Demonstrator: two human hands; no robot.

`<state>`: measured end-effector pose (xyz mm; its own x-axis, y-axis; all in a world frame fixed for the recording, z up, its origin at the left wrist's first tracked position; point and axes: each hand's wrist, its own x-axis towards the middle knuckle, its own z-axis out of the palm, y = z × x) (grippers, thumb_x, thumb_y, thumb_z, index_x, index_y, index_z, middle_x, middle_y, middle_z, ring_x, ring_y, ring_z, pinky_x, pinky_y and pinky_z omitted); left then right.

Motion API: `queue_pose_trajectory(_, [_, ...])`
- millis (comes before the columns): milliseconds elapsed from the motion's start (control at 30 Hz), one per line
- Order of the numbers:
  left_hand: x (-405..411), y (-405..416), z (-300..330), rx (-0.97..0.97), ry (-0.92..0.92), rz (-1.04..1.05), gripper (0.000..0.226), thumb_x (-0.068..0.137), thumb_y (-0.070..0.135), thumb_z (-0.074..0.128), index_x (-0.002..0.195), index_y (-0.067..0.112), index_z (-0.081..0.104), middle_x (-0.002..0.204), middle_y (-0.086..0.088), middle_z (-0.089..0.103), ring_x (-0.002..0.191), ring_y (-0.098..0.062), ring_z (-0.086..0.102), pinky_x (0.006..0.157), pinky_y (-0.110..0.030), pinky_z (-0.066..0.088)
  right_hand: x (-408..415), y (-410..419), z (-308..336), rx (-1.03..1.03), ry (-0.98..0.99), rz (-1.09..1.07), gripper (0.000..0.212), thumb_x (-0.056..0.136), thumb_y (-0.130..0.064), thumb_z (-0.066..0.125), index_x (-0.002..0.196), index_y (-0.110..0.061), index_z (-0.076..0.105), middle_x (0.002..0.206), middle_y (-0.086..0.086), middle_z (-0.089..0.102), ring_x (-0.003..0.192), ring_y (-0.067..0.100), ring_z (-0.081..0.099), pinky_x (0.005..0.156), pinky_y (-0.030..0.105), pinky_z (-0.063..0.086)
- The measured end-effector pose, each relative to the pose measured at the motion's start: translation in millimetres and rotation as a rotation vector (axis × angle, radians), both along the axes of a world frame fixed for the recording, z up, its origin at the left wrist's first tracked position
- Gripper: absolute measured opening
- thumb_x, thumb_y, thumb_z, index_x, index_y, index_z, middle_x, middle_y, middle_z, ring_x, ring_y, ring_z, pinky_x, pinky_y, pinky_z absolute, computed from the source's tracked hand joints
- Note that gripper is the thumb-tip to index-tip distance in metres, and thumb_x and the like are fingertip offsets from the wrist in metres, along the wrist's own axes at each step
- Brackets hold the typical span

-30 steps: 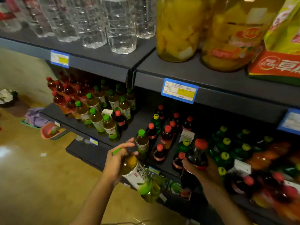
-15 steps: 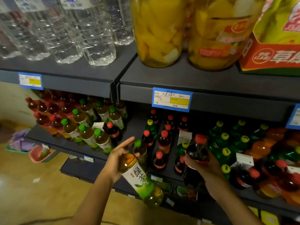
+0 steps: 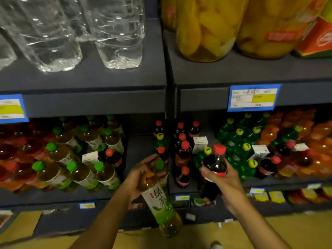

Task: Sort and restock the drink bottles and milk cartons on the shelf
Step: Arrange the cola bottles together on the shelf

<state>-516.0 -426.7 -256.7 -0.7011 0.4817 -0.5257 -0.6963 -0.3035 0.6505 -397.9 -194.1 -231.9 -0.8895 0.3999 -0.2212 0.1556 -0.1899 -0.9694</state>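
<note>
My left hand [image 3: 138, 178] grips a green tea bottle [image 3: 159, 200] near its neck; the bottle tilts with its base toward the floor and its green cap up. My right hand [image 3: 221, 184] holds a dark cola bottle [image 3: 214, 168] with a red cap, upright, in front of the middle shelf [image 3: 140, 146]. On that shelf stand green-capped tea bottles [image 3: 79, 169] at left, red-capped cola bottles [image 3: 183, 153] in the centre, and green bottles with yellow caps [image 3: 239, 141] to the right.
Orange bottles [image 3: 294, 141] fill the shelf's right end, red drinks [image 3: 14, 146] its left end. The upper shelf holds clear water bottles [image 3: 59, 33] and jars of yellow fruit [image 3: 203, 27]. Blue price tags [image 3: 253, 97] line the shelf edges. Small white cartons [image 3: 199, 144] sit among the bottles.
The view has swung left and closer to the shelf. Both hands have risen slightly toward the middle shelf, still holding the same bottles.
</note>
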Motion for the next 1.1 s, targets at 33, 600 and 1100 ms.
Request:
queue_pose_trajectory(33, [-1.3, -1.3, -1.9, -0.008, -0.003, -0.021, 0.059, 0.087, -0.006, 0.026, 0.142, 0.006, 0.044, 0.133, -0.019, 0.058, 0.106, -0.045, 0.058, 0.073, -0.041, 0.060, 3.0, -4.5, -1.3, 0.006, 0.001, -0.025, 0.043, 0.054, -0.036, 0.087, 0.095, -0.034, 0.074, 0.097, -0.003, 0.077, 0.090, 0.009, 0.072, 0.068, 0.016, 0.054])
queue_pose_trajectory(600, [-11.3, -8.0, 3.9, 0.048, -0.205, 0.015, 0.038, 0.075, 0.011, 0.048, 0.110, 0.004, 0.061, 0.120, -0.017, 0.065, 0.104, -0.043, 0.061, 0.086, -0.053, 0.047, 22.8, -16.3, -2.1, 0.096, -0.050, -0.089, 0.055, 0.048, -0.044, 0.087, 0.099, -0.033, 0.071, 0.096, -0.007, 0.076, 0.091, 0.008, 0.071, 0.078, 0.026, 0.049])
queue_pose_trajectory(1100, [8.4, -79.5, 70.0, 0.051, -0.111, 0.068, 0.025, 0.074, 0.010, 0.049, 0.097, 0.009, 0.060, 0.109, -0.017, 0.073, 0.088, -0.038, 0.072, 0.074, -0.049, 0.055, -35.3, -80.5, -40.3, 0.388, -0.119, 0.101, 0.044, 0.065, -0.026, 0.090, 0.102, -0.027, 0.068, 0.091, -0.020, 0.072, 0.088, -0.009, 0.065, 0.078, 0.006, 0.047])
